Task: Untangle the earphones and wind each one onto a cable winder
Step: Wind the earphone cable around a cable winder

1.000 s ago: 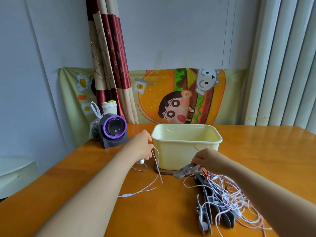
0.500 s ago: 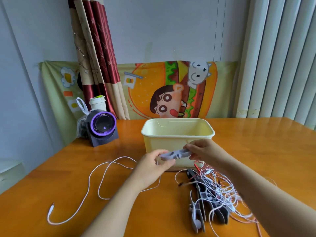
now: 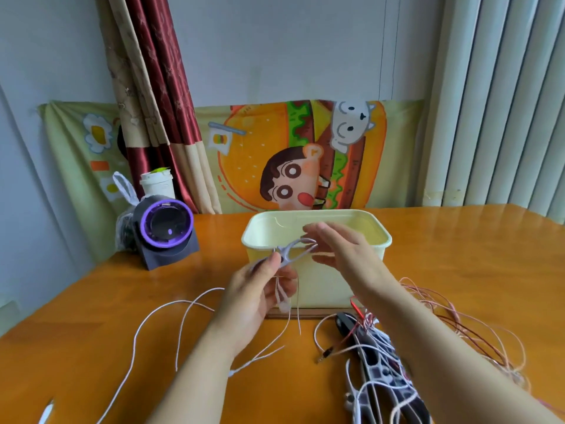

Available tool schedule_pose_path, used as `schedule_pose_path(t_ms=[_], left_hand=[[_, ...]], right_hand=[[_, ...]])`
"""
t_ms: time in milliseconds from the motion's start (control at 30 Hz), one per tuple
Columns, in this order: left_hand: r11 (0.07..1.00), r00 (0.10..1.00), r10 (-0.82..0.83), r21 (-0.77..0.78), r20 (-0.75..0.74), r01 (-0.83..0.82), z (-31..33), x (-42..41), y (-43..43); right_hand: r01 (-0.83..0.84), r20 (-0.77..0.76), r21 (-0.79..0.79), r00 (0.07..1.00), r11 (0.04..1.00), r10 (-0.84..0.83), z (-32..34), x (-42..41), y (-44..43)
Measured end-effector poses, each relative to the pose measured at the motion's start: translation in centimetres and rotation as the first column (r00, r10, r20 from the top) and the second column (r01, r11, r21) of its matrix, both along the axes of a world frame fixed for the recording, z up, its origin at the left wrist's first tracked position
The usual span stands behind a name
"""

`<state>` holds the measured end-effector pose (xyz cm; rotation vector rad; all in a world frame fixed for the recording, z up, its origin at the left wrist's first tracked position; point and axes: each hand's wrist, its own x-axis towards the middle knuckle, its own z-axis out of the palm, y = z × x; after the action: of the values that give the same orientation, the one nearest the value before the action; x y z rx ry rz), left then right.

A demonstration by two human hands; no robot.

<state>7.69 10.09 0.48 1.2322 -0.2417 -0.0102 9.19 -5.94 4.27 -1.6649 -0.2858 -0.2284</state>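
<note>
My left hand grips one end of a grey cable winder, held up in front of the cream bin. It also holds a white earphone cable, which hangs from it and trails in loops across the table to the left. My right hand is blurred. Its fingers are spread at the winder's other end, where a loop of white cable shows. A tangle of white and pink earphone cables lies at the right under my right forearm. Spare black and grey winders lie among them.
The cream plastic bin stands mid-table on a brown board. At the back left are a dark device with a purple ring, a white cup and a plastic bag. The curtain and the cartoon cloth hang behind the wooden table.
The grey winder passed from my right hand to my left and was lifted in front of the bin. My right hand let go and now hovers with spread fingers at its far end.
</note>
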Motion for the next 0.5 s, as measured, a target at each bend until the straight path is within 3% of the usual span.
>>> schedule_pose_path(t_ms=[67, 233, 367, 500], left_hand=[[0.994, 0.998, -0.048, -0.104, -0.041, 0.044, -0.4, 0.2, -0.3], [0.979, 0.994, -0.104, -0.180, -0.027, 0.098, -0.3, 0.5, 0.4], [0.980, 0.992, -0.124, -0.158, -0.029, 0.118, -0.2, 0.4, 1.0], [0.987, 0.991, -0.128, -0.100, -0.048, 0.123, 0.0, 0.3, 1.5]], right_hand=[[-0.124, -0.034, 0.028, 0.992, 0.992, 0.124, -0.9, 0.7, 0.9], [-0.366, -0.105, 0.160, 0.917, 0.917, 0.385, -1.6, 1.3, 2.7], [-0.477, -0.198, 0.100, 0.851, 0.873, 0.487, -1.8, 1.8, 3.3], [-0.525, -0.409, -0.041, 0.785, 0.850, 0.465, -1.7, 1.5, 2.0]])
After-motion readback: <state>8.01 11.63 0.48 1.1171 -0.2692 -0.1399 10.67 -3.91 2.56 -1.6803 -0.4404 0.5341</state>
